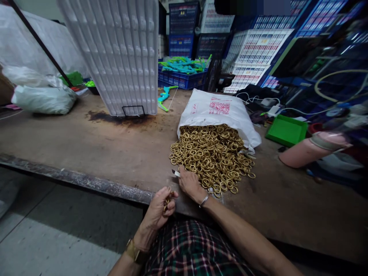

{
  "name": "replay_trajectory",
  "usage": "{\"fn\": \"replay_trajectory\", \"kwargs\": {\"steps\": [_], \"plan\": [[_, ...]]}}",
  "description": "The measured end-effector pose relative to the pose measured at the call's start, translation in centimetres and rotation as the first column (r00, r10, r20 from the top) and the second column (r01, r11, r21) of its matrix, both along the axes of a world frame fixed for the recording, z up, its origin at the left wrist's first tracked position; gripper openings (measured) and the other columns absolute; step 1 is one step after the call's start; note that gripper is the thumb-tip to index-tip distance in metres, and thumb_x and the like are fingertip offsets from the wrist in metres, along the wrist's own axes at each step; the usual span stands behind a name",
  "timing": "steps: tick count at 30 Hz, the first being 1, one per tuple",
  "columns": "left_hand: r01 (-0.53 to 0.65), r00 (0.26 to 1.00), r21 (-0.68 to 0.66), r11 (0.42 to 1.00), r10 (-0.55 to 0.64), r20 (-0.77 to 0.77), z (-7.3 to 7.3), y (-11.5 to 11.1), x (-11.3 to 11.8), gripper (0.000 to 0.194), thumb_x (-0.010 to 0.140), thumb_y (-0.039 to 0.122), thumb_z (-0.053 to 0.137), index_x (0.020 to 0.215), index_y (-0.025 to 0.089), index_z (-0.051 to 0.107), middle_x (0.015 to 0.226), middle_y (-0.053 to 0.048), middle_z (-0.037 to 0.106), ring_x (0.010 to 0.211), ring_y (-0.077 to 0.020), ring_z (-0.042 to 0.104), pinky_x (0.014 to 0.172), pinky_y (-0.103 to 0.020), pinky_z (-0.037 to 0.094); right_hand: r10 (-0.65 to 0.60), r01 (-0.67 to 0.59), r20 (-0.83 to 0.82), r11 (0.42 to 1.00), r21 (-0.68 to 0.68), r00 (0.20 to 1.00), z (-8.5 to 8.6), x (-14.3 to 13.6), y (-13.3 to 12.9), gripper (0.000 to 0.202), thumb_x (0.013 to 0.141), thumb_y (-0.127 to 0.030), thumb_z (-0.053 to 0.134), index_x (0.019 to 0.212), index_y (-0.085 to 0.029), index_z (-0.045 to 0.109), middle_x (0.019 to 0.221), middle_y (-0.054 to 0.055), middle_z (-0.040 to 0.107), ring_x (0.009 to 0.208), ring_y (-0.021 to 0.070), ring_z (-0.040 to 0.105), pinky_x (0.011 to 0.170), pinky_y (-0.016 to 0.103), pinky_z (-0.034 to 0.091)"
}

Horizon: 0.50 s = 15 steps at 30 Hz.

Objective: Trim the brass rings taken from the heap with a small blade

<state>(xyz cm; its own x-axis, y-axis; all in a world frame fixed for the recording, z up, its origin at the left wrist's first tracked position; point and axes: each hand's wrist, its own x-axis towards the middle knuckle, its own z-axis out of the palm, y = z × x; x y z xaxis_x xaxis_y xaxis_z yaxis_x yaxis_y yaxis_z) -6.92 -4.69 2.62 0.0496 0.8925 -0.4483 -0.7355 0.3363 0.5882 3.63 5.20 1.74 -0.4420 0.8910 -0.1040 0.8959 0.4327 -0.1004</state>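
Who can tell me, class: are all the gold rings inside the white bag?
No, many gold rings lie heaped on the table, outside the open white bag.

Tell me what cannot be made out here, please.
Head view: back of gold ring pile, hidden by the white bag.
Head view: number of rings in left hand, covered by its grip.
Head view: rest of the white tool, covered by the right hand.
Head view: top of plastic stack, cut by upper edge.

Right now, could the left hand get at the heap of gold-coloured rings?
Probably yes: the left edge of the heap of gold-coloured rings lies open on the table. But the right hand, holding a small tool, partly blocks the way from the left hand.
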Motion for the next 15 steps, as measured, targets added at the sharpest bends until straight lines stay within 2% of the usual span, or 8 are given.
{"fn": "replay_trajectory", "kwargs": {"steps": [9, 12, 15], "plan": [[0.025, 0.966, -0.063, 0.998, -0.008, 0.259, -0.9, -0.2, -0.9, 0.022, 0.068, 0.025, 0.066, 0.077, 0.014, 0.050, 0.061, 0.003, 0.049, 0.036, 0.0012, 0.030, 0.031, -0.009, 0.016, -0.007, 0.007, 0.037, 1.000, 0.005, 0.999, -0.6, -0.6, 1.1, 0.020, 0.086, -0.012, 0.034, 0.098, -0.012, 0.049, 0.075, 0.014, 0.064, 0.073, 0.0238, 0.064, 0.058, 0.028, 0.040], [0.023, 0.963, -0.078, 0.997, 0.000, 0.271, -1.1, -0.2, -1.1, 0.023, 0.067, 0.025, 0.067, 0.074, 0.013, 0.049, 0.064, 0.001, 0.052, 0.038, 0.0010, 0.032, 0.031, -0.009, 0.017, -0.005, 0.005, 0.014, 1.000, -0.001, 1.000, -0.7, -0.4, 1.0, 0.017, 0.083, -0.013, 0.038, 0.096, -0.012, 0.050, 0.072, 0.012, 0.064, 0.070, 0.0222, 0.064, 0.056, 0.026, 0.038], [0.021, 0.976, -0.073, 0.997, -0.004, 0.218, -1.2, 0.0, -1.4, 0.026, 0.065, 0.024, 0.069, 0.072, 0.014, 0.046, 0.065, 0.001, 0.053, 0.039, 0.0011, 0.033, 0.032, -0.009, 0.017, -0.029, 0.028, -0.036, 0.999, -0.027, 0.999, -0.6, 0.2, 0.9, 0.018, 0.080, -0.012, 0.041, 0.095, -0.012, 0.051, 0.072, 0.010, 0.064, 0.066, 0.0192, 0.062, 0.055, 0.024, 0.034]]}}
